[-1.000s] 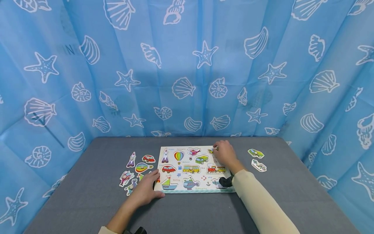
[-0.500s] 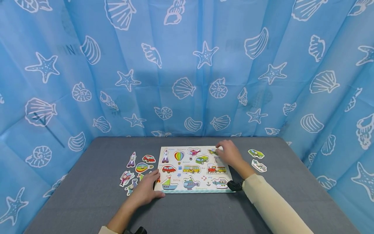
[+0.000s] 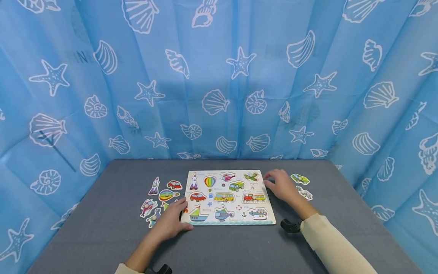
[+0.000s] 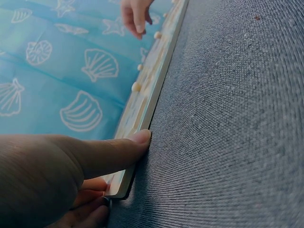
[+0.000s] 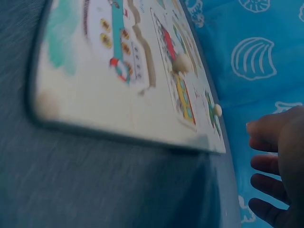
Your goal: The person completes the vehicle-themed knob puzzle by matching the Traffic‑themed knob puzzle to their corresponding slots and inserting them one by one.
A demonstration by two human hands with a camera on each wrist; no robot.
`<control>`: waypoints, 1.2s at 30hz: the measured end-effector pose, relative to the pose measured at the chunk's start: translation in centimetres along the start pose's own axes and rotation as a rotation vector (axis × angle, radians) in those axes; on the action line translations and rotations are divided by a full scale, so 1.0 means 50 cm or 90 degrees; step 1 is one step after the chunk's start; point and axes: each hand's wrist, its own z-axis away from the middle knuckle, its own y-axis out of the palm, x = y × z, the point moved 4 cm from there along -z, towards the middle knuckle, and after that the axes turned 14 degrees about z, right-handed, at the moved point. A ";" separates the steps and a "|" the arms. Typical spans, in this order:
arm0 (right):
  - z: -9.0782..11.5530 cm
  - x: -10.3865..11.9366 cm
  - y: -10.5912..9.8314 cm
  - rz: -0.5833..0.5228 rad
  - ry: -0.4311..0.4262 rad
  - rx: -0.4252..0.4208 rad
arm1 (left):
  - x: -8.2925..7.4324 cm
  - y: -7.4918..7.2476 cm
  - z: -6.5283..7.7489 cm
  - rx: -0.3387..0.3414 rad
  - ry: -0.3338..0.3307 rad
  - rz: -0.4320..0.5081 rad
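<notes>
A white peg puzzle board (image 3: 222, 222) with vehicle pictures lies in mid-table. My left hand (image 3: 171, 220) grips its near left corner, the thumb (image 4: 118, 154) on the front edge and the fingers at the left side. Just off the board's right edge, my right hand (image 3: 281, 185) is raised with nothing in it, its fingers (image 5: 268, 187) slightly bent and apart. Close to that hand, the green fighter plane piece (image 3: 251, 176) sits in the board's far right corner. The knobbed train piece (image 3: 254, 197) and bus piece (image 3: 224, 197) also lie in the board.
Left of the board lie several loose pieces, among them a rocket (image 3: 154, 186), a red car (image 3: 174, 185), a balloon (image 3: 167, 195) and a helicopter (image 3: 148, 208). On the right are a green car piece (image 3: 300, 179) and another piece (image 3: 304, 193). A blue shell-patterned curtain (image 3: 219, 125) hangs behind.
My right hand has moved right, away from the fighter plane piece and off the board, uncovering that piece and the ship picture. My left hand has stayed at the board's corner.
</notes>
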 end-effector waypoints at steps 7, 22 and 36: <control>0.029 -0.037 -0.004 0.012 0.035 0.000 | 0.001 -0.002 -0.001 -0.005 0.011 -0.006; 0.100 -0.120 -0.023 0.063 0.047 -0.051 | -0.002 -0.001 0.001 0.003 0.012 0.000; 0.132 -0.177 -0.029 0.072 0.103 -0.030 | -0.001 0.000 -0.001 0.007 0.001 0.004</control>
